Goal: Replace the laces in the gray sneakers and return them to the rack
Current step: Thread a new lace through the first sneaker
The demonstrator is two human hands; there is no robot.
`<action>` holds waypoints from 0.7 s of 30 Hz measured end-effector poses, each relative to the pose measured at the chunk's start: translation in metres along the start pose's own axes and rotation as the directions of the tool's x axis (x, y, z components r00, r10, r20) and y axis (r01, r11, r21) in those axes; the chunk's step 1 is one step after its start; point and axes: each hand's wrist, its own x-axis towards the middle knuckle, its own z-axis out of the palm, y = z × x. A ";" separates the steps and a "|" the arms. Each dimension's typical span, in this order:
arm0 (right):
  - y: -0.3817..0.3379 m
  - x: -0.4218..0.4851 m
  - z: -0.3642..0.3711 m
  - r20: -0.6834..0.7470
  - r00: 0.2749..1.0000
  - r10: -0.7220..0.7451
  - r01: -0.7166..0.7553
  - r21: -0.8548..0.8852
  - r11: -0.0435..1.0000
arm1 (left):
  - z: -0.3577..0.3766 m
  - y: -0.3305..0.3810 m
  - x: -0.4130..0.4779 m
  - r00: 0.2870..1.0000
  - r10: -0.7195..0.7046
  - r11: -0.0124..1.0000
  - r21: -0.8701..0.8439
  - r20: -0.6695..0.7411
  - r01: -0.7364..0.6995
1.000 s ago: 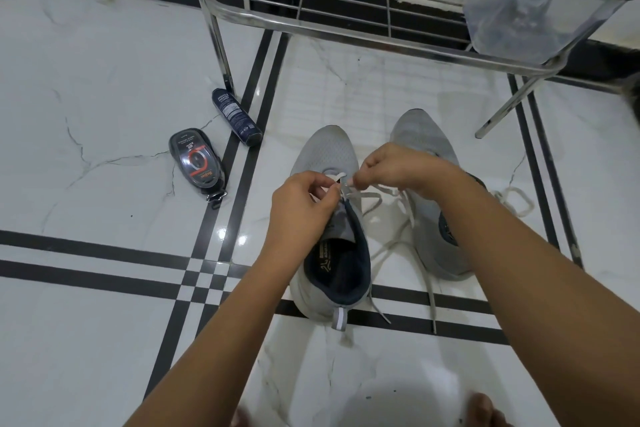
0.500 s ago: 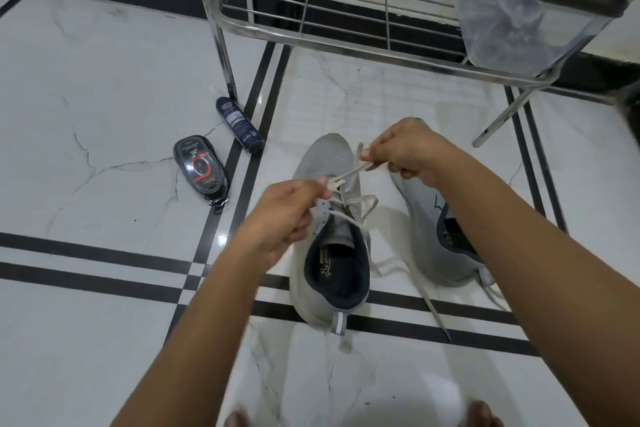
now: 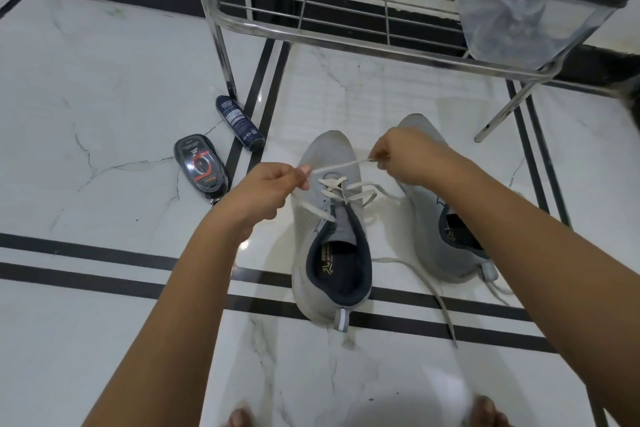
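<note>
Two gray sneakers stand on the floor, toes pointing away from me. The left sneaker [image 3: 325,156] has a white lace [image 3: 341,165] threaded through its upper eyelets. My left hand [image 3: 266,187] pinches one end of that lace beside the shoe's left edge. My right hand [image 3: 405,156] pinches the other end above the toe, and the lace runs taut between the two hands. Loose lace trails across the floor to the right. The right sneaker [image 3: 450,246] lies partly behind my right forearm. The metal shoe rack [image 3: 311,28] stands beyond the shoes.
A dark spray can [image 3: 239,123] and a black shoe-polish pack [image 3: 201,166] lie on the marble floor left of the shoes. A clear plastic bag [image 3: 519,14] sits on the rack's right end. My toes show at the bottom edge.
My hands have drawn apart, pulling the lace tight across the left sneaker. The right hand rose off the eyelets and moved right; the left hand shifted left.
</note>
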 end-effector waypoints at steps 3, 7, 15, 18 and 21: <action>-0.020 -0.005 0.008 0.144 0.964 -0.222 0.178 0.266 0.947 | 0.013 0.008 0.004 0.997 0.002 0.998 0.069 0.078 -0.007; -0.004 0.000 0.006 0.099 0.988 -0.122 0.057 0.498 0.865 | 0.002 0.009 0.005 0.999 0.018 0.998 0.059 0.029 -0.020; -0.017 -0.003 0.017 0.154 0.958 -0.244 0.107 0.596 0.796 | 0.017 0.011 0.010 0.997 0.055 0.988 0.143 0.049 -0.062; -0.016 -0.001 0.020 0.075 0.984 -0.161 0.073 0.653 0.754 | 0.013 0.005 0.012 0.996 0.067 0.994 0.090 -0.061 -0.061; -0.008 0.002 0.031 0.064 0.996 -0.064 0.016 0.573 0.820 | 0.022 -0.011 0.007 0.984 0.089 0.982 0.178 -0.152 -0.061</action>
